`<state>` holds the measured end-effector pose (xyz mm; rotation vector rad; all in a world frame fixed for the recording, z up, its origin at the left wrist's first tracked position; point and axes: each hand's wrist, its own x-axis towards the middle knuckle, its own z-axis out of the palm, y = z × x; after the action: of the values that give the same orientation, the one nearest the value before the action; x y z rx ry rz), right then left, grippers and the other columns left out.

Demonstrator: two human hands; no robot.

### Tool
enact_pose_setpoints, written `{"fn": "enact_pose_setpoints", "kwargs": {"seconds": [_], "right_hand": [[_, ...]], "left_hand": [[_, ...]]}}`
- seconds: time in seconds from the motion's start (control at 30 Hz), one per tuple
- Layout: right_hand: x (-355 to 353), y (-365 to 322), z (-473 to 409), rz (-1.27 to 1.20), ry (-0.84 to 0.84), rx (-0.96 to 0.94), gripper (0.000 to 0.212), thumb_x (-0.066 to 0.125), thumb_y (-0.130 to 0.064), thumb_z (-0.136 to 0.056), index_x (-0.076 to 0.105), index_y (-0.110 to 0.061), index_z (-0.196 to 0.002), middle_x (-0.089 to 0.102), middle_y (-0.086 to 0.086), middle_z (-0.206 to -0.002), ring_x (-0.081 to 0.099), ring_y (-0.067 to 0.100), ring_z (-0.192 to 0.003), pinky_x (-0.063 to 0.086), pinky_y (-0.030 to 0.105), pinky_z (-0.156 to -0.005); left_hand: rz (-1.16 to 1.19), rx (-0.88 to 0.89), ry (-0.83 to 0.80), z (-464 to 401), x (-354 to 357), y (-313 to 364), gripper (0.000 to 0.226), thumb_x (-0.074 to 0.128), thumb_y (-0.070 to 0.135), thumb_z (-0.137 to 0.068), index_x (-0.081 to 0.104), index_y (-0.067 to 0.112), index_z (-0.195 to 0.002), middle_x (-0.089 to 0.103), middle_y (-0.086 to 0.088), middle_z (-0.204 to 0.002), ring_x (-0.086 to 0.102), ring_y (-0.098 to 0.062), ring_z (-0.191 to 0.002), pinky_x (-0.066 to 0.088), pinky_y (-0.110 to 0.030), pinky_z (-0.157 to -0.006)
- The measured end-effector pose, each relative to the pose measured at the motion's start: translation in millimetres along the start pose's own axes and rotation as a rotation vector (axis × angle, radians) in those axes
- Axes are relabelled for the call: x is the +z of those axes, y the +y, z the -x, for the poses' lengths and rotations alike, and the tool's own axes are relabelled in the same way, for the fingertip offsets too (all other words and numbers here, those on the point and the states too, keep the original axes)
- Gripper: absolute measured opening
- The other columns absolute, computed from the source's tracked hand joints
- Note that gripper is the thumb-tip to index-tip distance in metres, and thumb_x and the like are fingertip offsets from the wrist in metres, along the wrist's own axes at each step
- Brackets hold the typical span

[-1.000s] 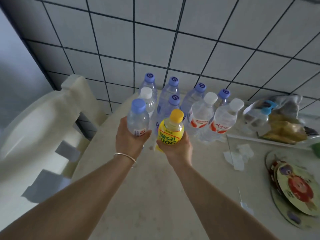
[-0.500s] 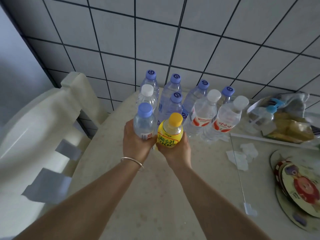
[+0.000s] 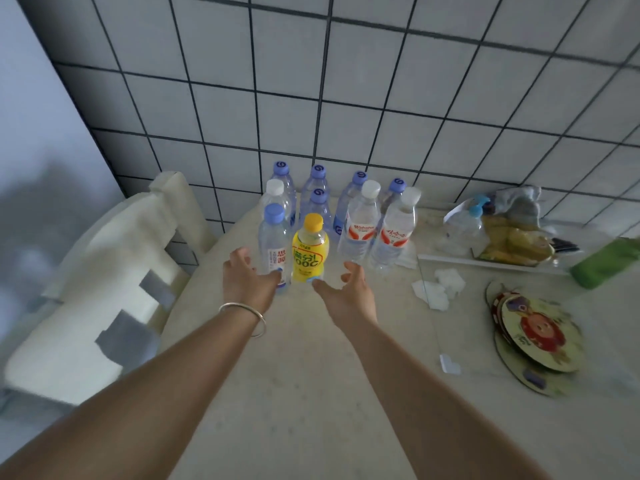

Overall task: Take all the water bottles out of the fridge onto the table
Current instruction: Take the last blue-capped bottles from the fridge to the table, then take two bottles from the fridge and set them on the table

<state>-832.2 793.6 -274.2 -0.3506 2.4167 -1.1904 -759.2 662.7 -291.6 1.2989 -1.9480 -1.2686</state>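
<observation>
Both hands are released and hold nothing: the left hand (image 3: 247, 278) spreads just beside a clear bottle (image 3: 273, 242) with a blue cap, the right hand (image 3: 348, 289) just beside a yellow bottle (image 3: 309, 251). Both bottles stand upright on the table (image 3: 311, 375), in front of the other bottles (image 3: 360, 220) clustered at its far edge by the tiled wall (image 3: 311, 98).

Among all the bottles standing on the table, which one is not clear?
The yellow bottle in the front row, between the two open hands. It alone has a yellow body and yellow cap; every other bottle is clear with a blue or white cap.
</observation>
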Motion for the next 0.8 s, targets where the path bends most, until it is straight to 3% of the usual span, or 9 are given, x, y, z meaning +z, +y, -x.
{"fn": "enact_pose_setpoints", "kwargs": {"seconds": [0.1, 0.33, 0.57, 0.8], "right_hand": [[-22.4, 3.5, 39.3, -0.041, 0.032, -0.066, 0.080, 0.068, -0.040, -0.079, 0.025, -0.021, -0.144, 0.040, 0.004, -0.144, 0.043, 0.023, -0.130, 0.041, 0.039, -0.103], [-65.1, 37.9, 154.9, 0.024, 0.025, -0.150, 0.092, 0.068, -0.049, -0.077, 0.017, -0.020, -0.148, 0.032, 0.004, -0.151, 0.026, 0.024, -0.139, 0.024, 0.038, -0.114], [-102.0, 62.1, 276.6, -0.012, -0.026, -0.143, 0.083, 0.066, -0.048, -0.079, 0.024, -0.023, -0.146, 0.036, 0.003, -0.148, 0.029, 0.021, -0.137, 0.028, 0.039, -0.112], [-122.4, 65.3, 388.2, -0.097, 0.071, -0.180, 0.078, 0.064, -0.048, -0.080, 0.026, -0.024, -0.144, 0.039, 0.002, -0.144, 0.037, 0.020, -0.133, 0.035, 0.042, -0.108]], "left_hand": [[0.018, 0.088, 0.021, 37.8, -18.5, 4.5, 0.060, 0.073, 0.012, -0.072, 0.045, 0.006, -0.126, 0.055, -0.014, -0.122, 0.056, -0.016, -0.083, 0.038, -0.024, -0.079], [0.091, 0.116, -0.028, 170.4, -62.5, 4.8, 0.066, 0.075, 0.023, -0.073, 0.044, 0.014, -0.131, 0.052, -0.006, -0.124, 0.055, -0.017, -0.087, 0.040, -0.027, -0.079], [0.063, 0.218, -0.088, 298.4, -116.0, 5.5, 0.063, 0.073, 0.025, -0.077, 0.044, 0.015, -0.132, 0.052, -0.009, -0.125, 0.055, -0.019, -0.092, 0.042, -0.028, -0.083], [0.058, 0.283, -0.120, 384.7, -161.3, 10.5, 0.057, 0.069, 0.024, -0.080, 0.045, 0.011, -0.130, 0.052, -0.012, -0.128, 0.055, -0.017, -0.089, 0.042, -0.031, -0.090]]}}
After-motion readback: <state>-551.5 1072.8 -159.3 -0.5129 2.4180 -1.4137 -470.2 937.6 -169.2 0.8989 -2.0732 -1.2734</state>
